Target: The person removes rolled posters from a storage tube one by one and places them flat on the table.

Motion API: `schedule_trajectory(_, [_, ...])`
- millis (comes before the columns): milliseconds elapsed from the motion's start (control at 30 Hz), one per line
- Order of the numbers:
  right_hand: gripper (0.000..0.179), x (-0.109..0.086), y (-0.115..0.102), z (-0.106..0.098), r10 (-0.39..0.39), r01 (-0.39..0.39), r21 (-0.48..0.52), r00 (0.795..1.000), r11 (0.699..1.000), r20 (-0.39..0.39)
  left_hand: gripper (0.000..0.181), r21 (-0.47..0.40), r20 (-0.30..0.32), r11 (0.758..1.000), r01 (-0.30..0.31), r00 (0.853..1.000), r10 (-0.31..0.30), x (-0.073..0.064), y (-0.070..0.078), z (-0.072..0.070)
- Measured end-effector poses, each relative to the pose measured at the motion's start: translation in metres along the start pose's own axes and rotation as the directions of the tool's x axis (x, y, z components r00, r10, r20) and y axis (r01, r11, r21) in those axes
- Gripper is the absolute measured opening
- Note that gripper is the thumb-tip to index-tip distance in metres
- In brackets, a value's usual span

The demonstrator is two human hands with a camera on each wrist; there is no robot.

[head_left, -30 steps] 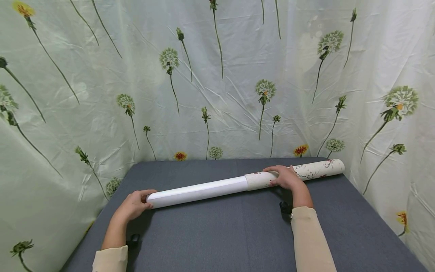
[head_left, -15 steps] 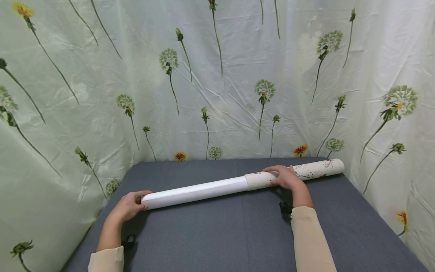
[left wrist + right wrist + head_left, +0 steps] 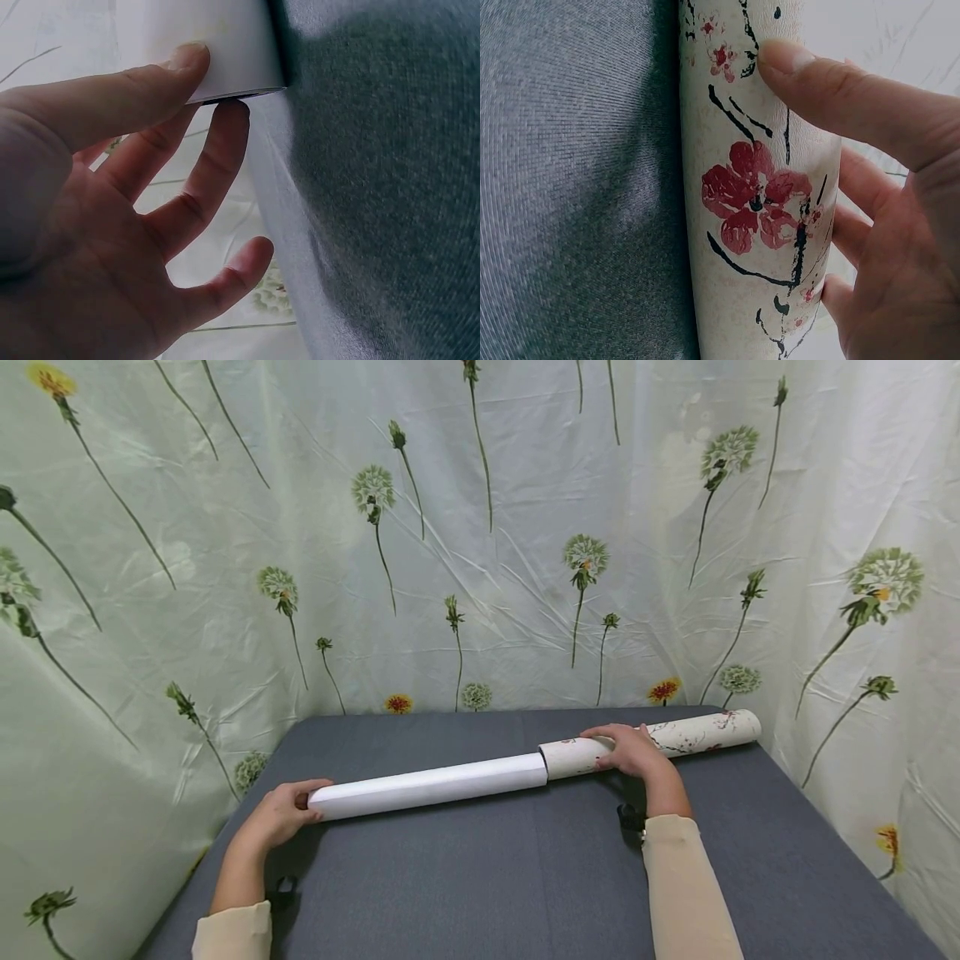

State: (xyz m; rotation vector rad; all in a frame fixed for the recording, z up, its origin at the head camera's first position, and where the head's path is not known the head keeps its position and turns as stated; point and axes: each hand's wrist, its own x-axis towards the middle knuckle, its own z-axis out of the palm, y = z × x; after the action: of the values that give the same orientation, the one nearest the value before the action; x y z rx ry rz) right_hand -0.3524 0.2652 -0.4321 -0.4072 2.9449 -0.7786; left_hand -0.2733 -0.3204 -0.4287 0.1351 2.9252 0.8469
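Closest to me are two cream sleeves, the left one (image 3: 234, 933) cut off at the bottom and the right one (image 3: 686, 893) reaching further up, with something black at each wrist, all above a dark grey-blue table (image 3: 450, 877). The left hand (image 3: 281, 814) pinches the left end of a white roll (image 3: 431, 787), thumb laid along the outside and fingertips at the end rim, while the little finger stands away from it. That roll slants across the middle of the table, its right end a little further off than its left. There it meets the mouth of a cream tube (image 3: 708, 732) printed with red blossoms and dark twigs, sitting slightly lower than the tube's rim; whether the two touch I cannot tell. The right hand (image 3: 630, 752) grips this tube near that mouth, thumb on the near side and fingers round the far side. The tube runs on towards the table's far right corner. Behind everything hangs a pale, creased curtain (image 3: 487, 610) patterned with dandelions.
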Motion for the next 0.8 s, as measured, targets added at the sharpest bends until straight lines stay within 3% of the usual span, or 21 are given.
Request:
schedule_trajectory(233, [0.057,0.001,0.000,0.000,0.001,-0.001,0.003,1.000,1.000,0.006,0.051,0.017,-0.006,1.000,-0.012,1.000,0.012,-0.001,-0.004,-0.002])
schedule_trajectory(567, [0.056,0.004,-0.003,0.003,0.025,-0.025,-0.018,0.999,1.000,-0.024,0.049,0.009,-0.010,1.000,0.020,1.000,-0.020,0.000,-0.004,-0.002])
schedule_trajectory(800, [0.057,0.007,-0.010,0.008,0.064,-0.064,-0.061,0.998,0.996,-0.012,0.047,0.051,-0.042,0.999,-0.012,0.999,0.015,0.002,-0.004,0.002])
